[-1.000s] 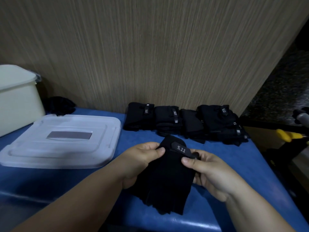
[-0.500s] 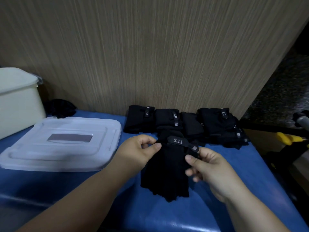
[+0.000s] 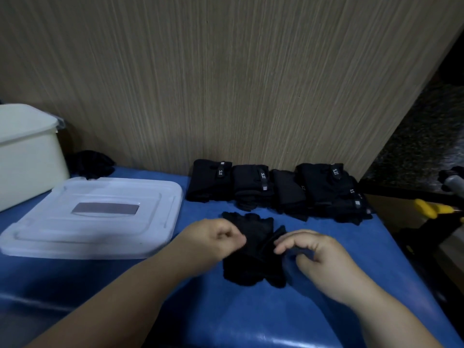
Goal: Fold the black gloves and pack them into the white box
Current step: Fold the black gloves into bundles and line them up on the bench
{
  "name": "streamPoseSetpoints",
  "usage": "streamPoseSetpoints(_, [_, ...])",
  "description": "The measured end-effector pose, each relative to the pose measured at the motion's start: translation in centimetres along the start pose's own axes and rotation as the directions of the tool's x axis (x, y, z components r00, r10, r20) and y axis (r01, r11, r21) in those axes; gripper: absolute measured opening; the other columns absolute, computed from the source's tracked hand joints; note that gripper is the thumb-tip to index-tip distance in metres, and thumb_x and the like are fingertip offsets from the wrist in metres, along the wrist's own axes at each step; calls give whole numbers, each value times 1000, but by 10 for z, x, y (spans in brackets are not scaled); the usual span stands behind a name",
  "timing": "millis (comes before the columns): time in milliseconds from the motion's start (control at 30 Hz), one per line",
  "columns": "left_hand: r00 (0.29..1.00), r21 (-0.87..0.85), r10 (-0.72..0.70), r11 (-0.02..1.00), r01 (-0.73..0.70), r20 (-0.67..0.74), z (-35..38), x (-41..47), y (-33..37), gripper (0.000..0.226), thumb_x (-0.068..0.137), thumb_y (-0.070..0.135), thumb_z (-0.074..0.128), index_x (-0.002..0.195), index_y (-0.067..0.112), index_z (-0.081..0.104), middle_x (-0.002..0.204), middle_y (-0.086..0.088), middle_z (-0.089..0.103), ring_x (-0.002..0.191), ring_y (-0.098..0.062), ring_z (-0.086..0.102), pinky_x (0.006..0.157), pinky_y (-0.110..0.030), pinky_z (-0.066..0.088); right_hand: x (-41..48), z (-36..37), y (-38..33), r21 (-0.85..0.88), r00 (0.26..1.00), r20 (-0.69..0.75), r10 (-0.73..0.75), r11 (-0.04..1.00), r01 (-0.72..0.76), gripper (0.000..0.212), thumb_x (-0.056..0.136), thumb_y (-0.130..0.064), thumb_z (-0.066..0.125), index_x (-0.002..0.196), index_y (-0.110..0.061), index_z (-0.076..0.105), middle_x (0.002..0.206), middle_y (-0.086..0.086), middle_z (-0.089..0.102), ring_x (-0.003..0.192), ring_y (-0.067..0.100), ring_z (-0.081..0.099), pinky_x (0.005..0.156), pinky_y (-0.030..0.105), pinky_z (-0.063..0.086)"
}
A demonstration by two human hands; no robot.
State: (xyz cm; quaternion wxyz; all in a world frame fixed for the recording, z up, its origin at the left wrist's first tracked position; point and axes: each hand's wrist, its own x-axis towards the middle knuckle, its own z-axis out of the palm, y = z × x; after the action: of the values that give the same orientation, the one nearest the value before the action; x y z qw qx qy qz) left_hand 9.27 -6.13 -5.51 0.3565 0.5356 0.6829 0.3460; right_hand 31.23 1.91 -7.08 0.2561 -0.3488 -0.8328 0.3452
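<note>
A black glove (image 3: 253,249) lies on the blue table (image 3: 200,310) in front of me, its fingers pointing away toward the wall. My left hand (image 3: 213,243) pinches its left edge with curled fingers. My right hand (image 3: 311,254) grips its right edge, near the strap. A row of folded black gloves (image 3: 276,189) with small labels sits against the wooden wall. The white box (image 3: 27,154) stands at the far left.
The box's translucent lid (image 3: 93,217) lies flat on the table left of my hands. A loose dark cloth pile (image 3: 93,164) sits behind it by the box. A yellow-handled tool (image 3: 431,209) is off the table's right edge.
The glove was held up with its label toward me; it now lies on the table, flipped with fingers pointing away. Both hands moved down and kept their hold.
</note>
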Motion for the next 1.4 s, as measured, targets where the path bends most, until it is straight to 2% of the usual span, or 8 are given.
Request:
streamPoseSetpoints(100, [997, 272, 7, 962, -27, 73, 2, -4, -2, 8, 83, 43, 66, 82, 35, 66, 56, 16, 54, 53, 2, 48, 55, -12, 36, 0, 0, 1, 21, 990, -37, 138, 990, -137, 53, 79, 14, 51, 77, -34, 72, 89, -12, 70, 83, -3, 63, 73, 7, 45])
streamPoseSetpoints(267, [999, 365, 45, 930, -42, 0, 3, -2, -6, 13, 84, 43, 67, 80, 32, 59, 57, 14, 51, 55, 1, 47, 55, -14, 39, 4, 6, -2, 133, 958, -168, 234, 968, -213, 17, 85, -8, 67, 78, -24, 68, 77, -1, 68, 66, 10, 59, 63, 14, 45])
streamPoseSetpoints(400, [954, 420, 287, 878, -229, -81, 13, 0, -12, 15, 85, 40, 66, 97, 35, 59, 95, 24, 53, 99, 3, 44, 90, -14, 37, 6, 16, -1, -16, 925, -179, 337, 939, -345, 24, 79, -48, 70, 77, -25, 61, 70, -4, 65, 62, 7, 57, 58, 21, 45])
streamPoseSetpoints(567, [943, 520, 305, 788, -328, 133, 32, 5, -20, 52, 92, 48, 52, 141, 36, 38, 147, 22, 32, 141, 3, 12, 117, -24, 12, 10, 23, -5, -124, 898, -253, 359, 909, -398, 36, 77, -64, 60, 84, -29, 55, 77, -11, 62, 74, 5, 58, 58, 24, 40])
streamPoseSetpoints(733, [939, 549, 278, 761, -344, 203, 37, 6, -24, 64, 95, 51, 44, 150, 35, 17, 157, 21, 11, 143, 4, -4, 120, -28, 1, 14, 23, 0, -156, 910, -232, 343, 911, -383, 23, 89, -45, 59, 77, -25, 57, 66, -8, 60, 66, 6, 57, 57, 26, 43])
streamPoseSetpoints(967, [915, 593, 227, 704, -392, 335, 40, 4, -23, 62, 98, 54, 29, 152, 36, 2, 158, 19, -5, 142, 3, -17, 117, -28, -12, 18, 10, 6, 207, 862, -195, 468, 879, -430, 17, 89, -23, 64, 76, -13, 61, 62, -4, 63, 54, 4, 58, 61, 24, 47])
streamPoseSetpoints(1167, [910, 605, 174, 698, -383, 376, 38, 7, -21, 65, 97, 57, 29, 152, 34, 3, 159, 16, -7, 142, -1, -20, 115, -27, -15, 15, 17, -4, 402, 916, -77, 394, 853, -333, 14, 87, -24, 67, 99, -24, 60, 71, -6, 69, 65, 2, 62, 66, 21, 44])
streamPoseSetpoints(1400, [961, 403, 274, 882, -242, -23, 24, 9, -18, 47, 91, 45, 55, 134, 31, 41, 123, 20, 39, 129, -2, 28, 107, -17, 22, 9, 24, -3, 173, 974, 59, 219, 959, -226, 29, 91, -10, 60, 103, -35, 55, 98, -19, 71, 93, -4, 62, 86, 17, 44])
